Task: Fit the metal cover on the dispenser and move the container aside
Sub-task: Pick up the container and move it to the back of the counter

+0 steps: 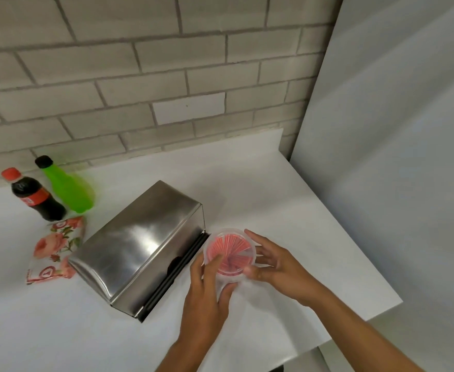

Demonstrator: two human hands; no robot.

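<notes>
Steel cover [140, 242]: brushed metal, sitting over the dispenser [176, 275] on the white desk [260, 183]; only a dark strip of the dispenser's base is showing along the cover's right-hand edge, and I cannot tell whether the cover is fully seated.
Container [230, 253]: a clear round plastic tub, open at the top, with thin red sticks fanned out inside; it is sitting just to the right of the dispenser, near its front corner, between my two hands.
My left hand [207, 291]: I am wrapping it round the near-left side of the container, thumb lying over the rim and the fingers curling under the tub's near wall, so it is gripping the tub.
My right hand [271, 261]: I am holding it against the container's right side, fingers spread along the rim and the thumb pressing the near edge; it is closing on the tub as well.
Whether the tub is resting on the desk or lifted slightly: I cannot tell.
Cola bottle [33, 196]: dark, red cap and red label, standing at the far left of the desk close to the brick wall [140, 76].
Green bottle [68, 187]: black cap, standing just right of the cola bottle, the two looking to be touching.
Floral packet [56, 249]: pink roses on white, lying flat in front of the bottles and just left of the steel cover.
</notes>
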